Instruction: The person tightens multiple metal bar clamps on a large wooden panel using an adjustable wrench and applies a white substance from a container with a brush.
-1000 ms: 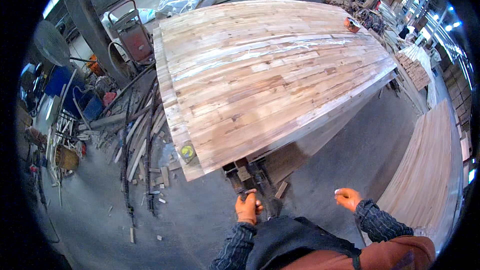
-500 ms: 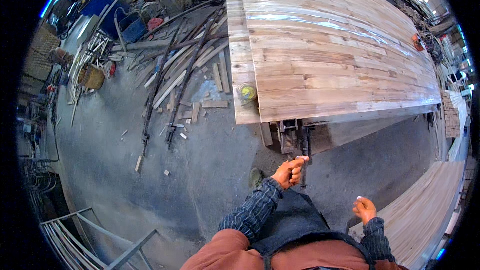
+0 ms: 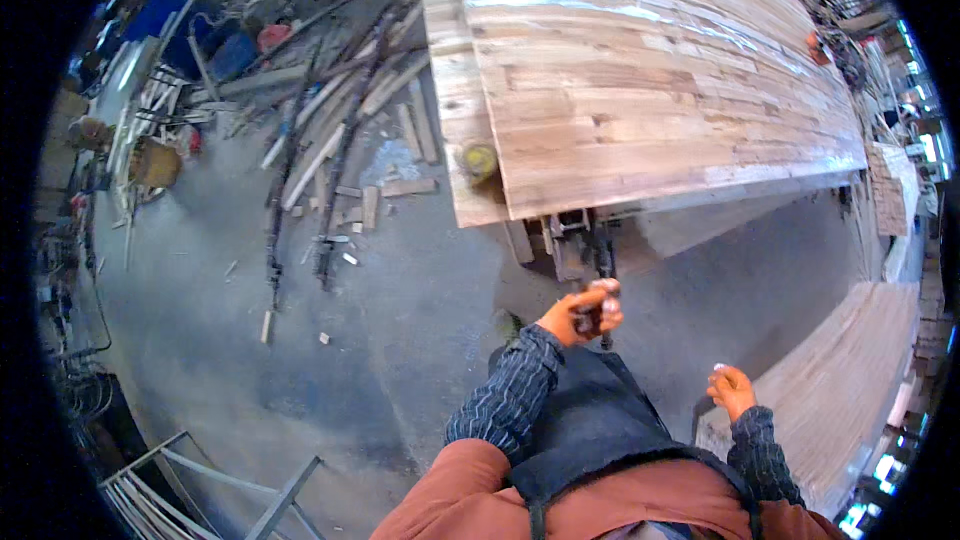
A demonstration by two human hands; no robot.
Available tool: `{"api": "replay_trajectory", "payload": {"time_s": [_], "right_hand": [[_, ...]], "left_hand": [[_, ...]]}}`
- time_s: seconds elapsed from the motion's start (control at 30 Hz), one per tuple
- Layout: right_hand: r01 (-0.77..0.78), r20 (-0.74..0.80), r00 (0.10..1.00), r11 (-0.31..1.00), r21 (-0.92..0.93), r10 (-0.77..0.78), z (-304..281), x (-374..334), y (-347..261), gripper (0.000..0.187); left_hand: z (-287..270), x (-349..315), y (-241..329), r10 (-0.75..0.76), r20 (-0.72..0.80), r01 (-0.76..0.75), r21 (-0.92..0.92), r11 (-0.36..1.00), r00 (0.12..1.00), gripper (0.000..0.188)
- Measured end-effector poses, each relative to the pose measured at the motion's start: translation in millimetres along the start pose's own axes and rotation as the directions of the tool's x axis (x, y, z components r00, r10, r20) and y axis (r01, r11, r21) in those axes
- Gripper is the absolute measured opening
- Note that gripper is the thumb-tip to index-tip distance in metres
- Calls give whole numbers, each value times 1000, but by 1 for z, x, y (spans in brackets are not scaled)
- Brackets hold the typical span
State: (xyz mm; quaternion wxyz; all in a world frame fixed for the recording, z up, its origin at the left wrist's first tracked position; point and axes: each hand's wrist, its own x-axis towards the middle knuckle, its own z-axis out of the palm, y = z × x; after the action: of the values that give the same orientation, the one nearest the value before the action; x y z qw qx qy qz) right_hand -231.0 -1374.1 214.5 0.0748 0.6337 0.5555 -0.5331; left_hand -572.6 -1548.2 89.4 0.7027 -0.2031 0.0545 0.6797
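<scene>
Where grey concrete floor (image 3: pixel 400 320) meets the wall, long scrap timber strips and offcuts (image 3: pixel 340 140) lie heaped, seemingly pushed aside for walking room. The left hand (image 3: pixel 585 313) is closed round a dark clamp handle (image 3: pixel 598 285) under the edge of the broad glued pale-wood panel (image 3: pixel 640 80). The right hand (image 3: pixel 732 388) hangs loosely curled, apparently empty, beside another wood panel (image 3: pixel 850 380).

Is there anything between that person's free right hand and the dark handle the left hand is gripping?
Nothing solid shows between them. The left hand is closed on the dark handle of the metal clamp under the wooden panel. The right hand hangs apart, lower, with only bare floor and the person's dark apron between.
</scene>
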Motion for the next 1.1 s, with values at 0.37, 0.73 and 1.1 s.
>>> {"api": "replay_trajectory", "payload": {"time_s": [0.37, 0.73, 1.1], "right_hand": [[-22, -137, 990, 999, 37, 27, -22, -19, 68, 33], [-105, -46, 990, 905, 413, 136, -37, -19, 134, 6], [-83, -34, 994, 922, 378, 104, -4, -9, 74, 10]], "left_hand": [[6, 16, -20, 303, -335, -127, 458, 880, 892, 18], [31, -37, 21, 809, -197, 309, 951, 20, 553, 59], [62, -33, 229, 683, 543, 469, 496, -730, 488, 69]]}}
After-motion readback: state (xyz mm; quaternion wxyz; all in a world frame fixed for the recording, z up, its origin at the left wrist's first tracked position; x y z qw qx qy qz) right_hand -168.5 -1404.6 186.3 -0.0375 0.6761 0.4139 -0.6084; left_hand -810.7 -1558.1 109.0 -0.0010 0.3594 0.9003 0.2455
